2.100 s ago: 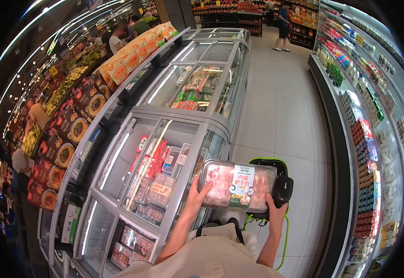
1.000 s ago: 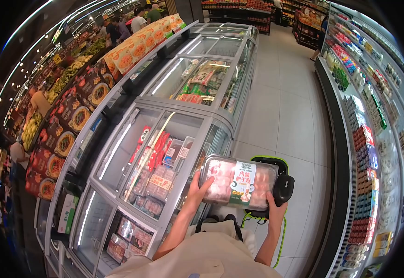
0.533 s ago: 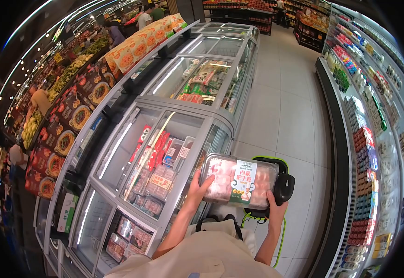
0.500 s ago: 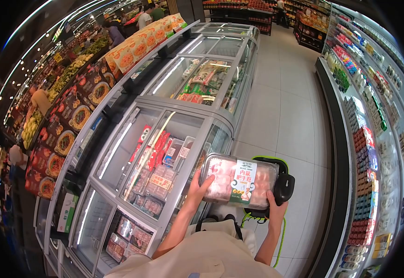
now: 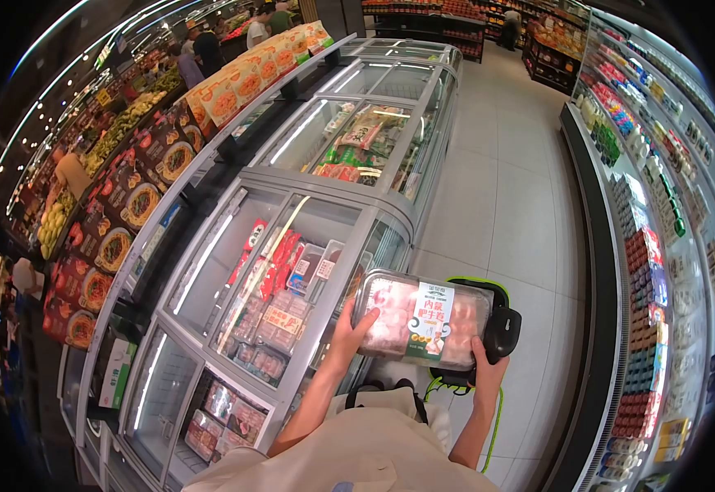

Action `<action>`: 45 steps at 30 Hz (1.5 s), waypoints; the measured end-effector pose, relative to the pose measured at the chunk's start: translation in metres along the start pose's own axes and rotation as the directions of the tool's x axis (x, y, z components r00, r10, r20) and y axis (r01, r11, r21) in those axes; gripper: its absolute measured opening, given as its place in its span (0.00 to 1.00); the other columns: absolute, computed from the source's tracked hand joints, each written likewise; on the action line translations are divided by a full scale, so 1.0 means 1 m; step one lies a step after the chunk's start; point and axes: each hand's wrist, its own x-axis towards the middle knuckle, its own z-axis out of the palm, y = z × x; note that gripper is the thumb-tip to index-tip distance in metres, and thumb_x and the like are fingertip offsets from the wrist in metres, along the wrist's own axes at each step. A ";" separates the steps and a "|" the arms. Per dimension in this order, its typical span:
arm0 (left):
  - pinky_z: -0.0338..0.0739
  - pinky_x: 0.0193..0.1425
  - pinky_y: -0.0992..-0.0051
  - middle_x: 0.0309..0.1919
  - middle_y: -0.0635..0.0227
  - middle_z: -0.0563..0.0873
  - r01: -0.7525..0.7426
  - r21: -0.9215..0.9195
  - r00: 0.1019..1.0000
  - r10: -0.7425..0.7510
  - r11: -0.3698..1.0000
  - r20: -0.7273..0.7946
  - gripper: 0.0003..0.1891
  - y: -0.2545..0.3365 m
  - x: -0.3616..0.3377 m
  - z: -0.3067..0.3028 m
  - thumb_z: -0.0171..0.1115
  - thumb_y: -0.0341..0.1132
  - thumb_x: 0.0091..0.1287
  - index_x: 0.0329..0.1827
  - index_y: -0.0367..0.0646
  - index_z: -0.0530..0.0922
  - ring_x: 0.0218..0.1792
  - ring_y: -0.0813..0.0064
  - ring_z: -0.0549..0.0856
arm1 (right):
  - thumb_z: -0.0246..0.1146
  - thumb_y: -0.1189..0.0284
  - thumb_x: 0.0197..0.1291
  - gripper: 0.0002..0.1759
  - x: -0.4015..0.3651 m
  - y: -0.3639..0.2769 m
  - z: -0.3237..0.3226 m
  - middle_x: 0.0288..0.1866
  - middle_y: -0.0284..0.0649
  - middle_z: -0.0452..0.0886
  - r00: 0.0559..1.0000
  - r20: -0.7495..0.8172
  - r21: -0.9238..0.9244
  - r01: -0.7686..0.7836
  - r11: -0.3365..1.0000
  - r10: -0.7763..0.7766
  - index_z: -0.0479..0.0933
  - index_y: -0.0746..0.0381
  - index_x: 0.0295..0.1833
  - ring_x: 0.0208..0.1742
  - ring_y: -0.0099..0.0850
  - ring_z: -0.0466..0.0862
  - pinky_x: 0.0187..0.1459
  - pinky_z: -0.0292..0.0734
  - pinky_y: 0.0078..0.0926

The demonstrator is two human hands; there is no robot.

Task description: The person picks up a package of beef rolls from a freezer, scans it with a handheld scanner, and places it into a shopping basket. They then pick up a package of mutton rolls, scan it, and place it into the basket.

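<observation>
**A:** What are the hands on?

**B:** Both hold a clear-lidded tray of sliced meat [image 5: 390, 316], low in the centre of the frame. The left hand [image 5: 347, 336] grips its left end with the thumb on the lid and the fingers curled out of sight beneath. The right hand [image 5: 486, 373] clamps the lower right corner. Only its thumb shows on top, and the rest is hidden under the tray.

**A:** Can the label be read?

**B:** Not with any certainty. The white and green label [image 5: 427, 320] carries red characters that are too small to read.

**A:** What is behind the tray?

**B:** A black shopping basket [image 5: 502, 328] with a green rim sits just below and to the right. The tray covers most of it, so its contents cannot be seen. I cannot tell whether it hangs from an arm or stands on the floor.

**A:** And to the left?

**B:** A glass-topped chest freezer [image 5: 324, 184] runs from the lower left to the upper centre. Red and clear packets show through the glass, though streaks of glare blur them. Its near end is cut off by the dark edge of the frame.

**A:** And the right edge?

**B:** Chilled shelves [image 5: 644, 271] curve along it, and their small cartons and bottles are too distorted to name. A beige garment [image 5: 374, 451] fills the bottom centre and hides the person's feet.
</observation>
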 end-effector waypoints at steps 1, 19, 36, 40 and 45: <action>0.68 0.64 0.75 0.56 0.62 0.79 -0.004 0.001 1.000 0.004 1.000 0.004 0.28 -0.003 0.000 0.001 0.64 0.41 0.69 0.67 0.36 0.68 0.57 0.75 0.76 | 0.77 0.58 0.52 0.36 0.003 0.004 -0.003 0.48 0.39 0.77 1.000 0.003 -0.011 -0.006 1.000 0.006 0.70 0.68 0.59 0.44 0.27 0.77 0.44 0.74 0.24; 0.71 0.57 0.77 0.49 0.71 0.82 -0.081 0.021 0.974 0.083 0.997 -0.211 0.23 -0.009 -0.031 -0.040 0.59 0.42 0.74 0.65 0.37 0.71 0.49 0.82 0.77 | 0.73 0.74 0.55 0.39 0.015 -0.002 0.046 0.66 0.42 0.72 0.947 0.318 0.183 -0.022 0.983 -0.038 0.63 0.65 0.71 0.63 0.34 0.74 0.65 0.68 0.32; 0.72 0.54 0.80 0.46 0.74 0.82 -0.327 -0.318 0.728 0.022 0.890 -0.686 0.23 0.019 -0.157 -0.171 0.49 0.55 0.76 0.54 0.45 0.79 0.50 0.81 0.79 | 0.77 0.79 0.46 0.40 -0.140 -0.054 0.163 0.59 0.42 0.75 0.573 0.782 0.290 0.012 0.957 -0.244 0.67 0.69 0.65 0.57 0.32 0.77 0.61 0.73 0.30; 0.67 0.55 0.80 0.44 0.75 0.77 -0.338 -0.224 0.500 -0.027 0.914 -0.866 0.27 -0.033 -0.174 -0.244 0.47 0.60 0.75 0.51 0.42 0.77 0.47 0.81 0.73 | 0.79 0.78 0.44 0.36 -0.219 -0.063 0.170 0.53 0.39 0.76 0.454 0.846 0.279 0.071 0.958 -0.281 0.70 0.68 0.60 0.51 0.30 0.78 0.54 0.76 0.29; 0.61 0.71 0.73 0.64 0.61 0.75 -0.403 -0.119 0.402 0.059 0.907 -0.914 0.40 -0.041 -0.197 -0.321 0.44 0.65 0.74 0.69 0.33 0.68 0.64 0.71 0.72 | 0.80 0.77 0.43 0.39 -0.306 -0.042 0.172 0.53 0.39 0.77 0.353 0.828 0.352 0.278 0.894 -0.436 0.69 0.68 0.61 0.52 0.32 0.78 0.54 0.76 0.30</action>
